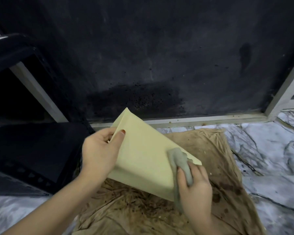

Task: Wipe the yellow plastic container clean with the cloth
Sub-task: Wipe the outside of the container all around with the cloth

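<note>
The pale yellow plastic container (143, 155) is held tilted above the floor, its flat underside facing me. My left hand (99, 153) grips its upper left rim, thumb on the outside and fingers curled over the edge. My right hand (194, 187) is closed on a crumpled grey-green cloth (180, 162), which is pressed against the container's right edge and lower right corner. The inside of the container is hidden from me.
A stained brown fabric sheet (219, 167) with dark crumbs lies on the marbled floor (270, 150) beneath the container. A dark panel (159, 56) in a pale frame stands behind. Black plastic furniture (24, 150) fills the left side.
</note>
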Action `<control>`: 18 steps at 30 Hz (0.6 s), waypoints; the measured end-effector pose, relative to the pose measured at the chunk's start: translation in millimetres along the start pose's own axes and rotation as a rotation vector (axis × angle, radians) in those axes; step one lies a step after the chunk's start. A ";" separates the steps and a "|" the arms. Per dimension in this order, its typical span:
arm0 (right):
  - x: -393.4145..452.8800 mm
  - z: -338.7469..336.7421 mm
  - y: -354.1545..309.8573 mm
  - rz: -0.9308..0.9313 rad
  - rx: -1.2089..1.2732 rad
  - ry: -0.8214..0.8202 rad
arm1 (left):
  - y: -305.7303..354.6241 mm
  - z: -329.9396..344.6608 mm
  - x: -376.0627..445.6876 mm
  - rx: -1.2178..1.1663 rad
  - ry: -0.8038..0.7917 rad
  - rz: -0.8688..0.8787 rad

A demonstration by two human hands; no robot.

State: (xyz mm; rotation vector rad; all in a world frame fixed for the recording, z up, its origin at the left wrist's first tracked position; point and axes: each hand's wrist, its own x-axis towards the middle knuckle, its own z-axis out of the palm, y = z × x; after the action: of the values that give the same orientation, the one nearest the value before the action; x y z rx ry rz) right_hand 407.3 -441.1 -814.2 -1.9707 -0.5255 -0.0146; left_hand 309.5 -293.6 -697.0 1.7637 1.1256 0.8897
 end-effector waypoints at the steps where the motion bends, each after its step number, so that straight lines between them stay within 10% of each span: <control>1: 2.1 4.6 -13.3 -0.060 0.027 -0.031 | 1.6 -1.9 2.2 0.005 -0.001 0.014; 7: 43.3 38.5 -82.6 -0.249 0.171 -0.139 | 1.1 0.4 -2.1 0.079 -0.059 0.055; 18: 85.7 34.2 3.4 0.180 -0.026 -0.173 | 0.5 1.7 12.1 0.036 -0.064 0.059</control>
State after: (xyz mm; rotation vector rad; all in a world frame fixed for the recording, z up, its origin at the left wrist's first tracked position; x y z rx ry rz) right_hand 478.5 -382.3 -812.0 -2.0496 -0.4589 0.2644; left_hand 315.3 -283.0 -695.7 1.8502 1.0594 0.8466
